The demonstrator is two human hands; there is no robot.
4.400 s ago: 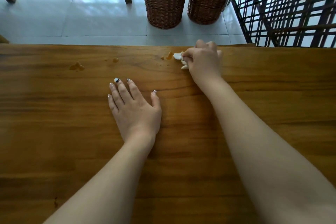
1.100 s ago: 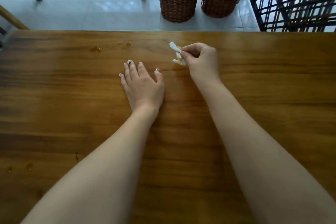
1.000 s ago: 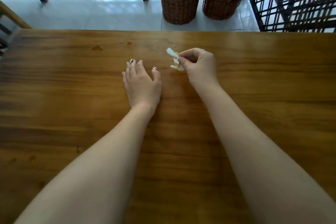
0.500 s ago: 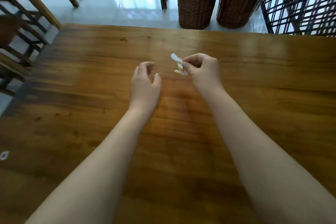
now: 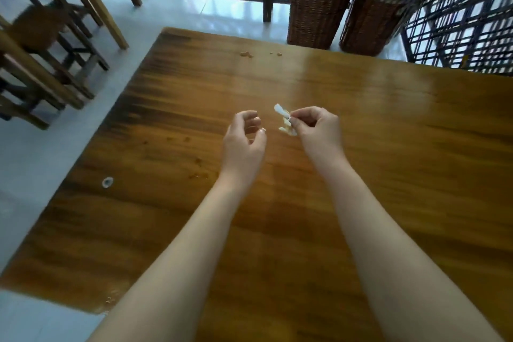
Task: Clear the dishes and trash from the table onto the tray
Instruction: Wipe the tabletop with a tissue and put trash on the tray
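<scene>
My right hand (image 5: 315, 130) pinches a small crumpled white tissue (image 5: 284, 119) between thumb and fingertips, held above the middle of the wooden table (image 5: 361, 175). My left hand (image 5: 244, 141) hovers just left of it, lifted off the wood, fingers loosely curled and holding nothing. Orange-brown food crumbs (image 5: 245, 54) lie near the table's far edge, with a smaller bit (image 5: 278, 54) beside them. More small stains (image 5: 198, 161) dot the left part of the table. No tray is in view.
A small clear ring-shaped scrap (image 5: 107, 182) lies near the table's left edge. Two tall wicker baskets (image 5: 319, 3) (image 5: 385, 5) stand on the floor beyond the far edge. Wooden chairs (image 5: 41, 44) stand to the left. Dark lattice screens (image 5: 458, 14) close the back and right.
My left hand has lifted off the table and curled loosely. My right hand has raised the tissue and drawn it back. The view has swung left, showing the table's left edge and chairs.
</scene>
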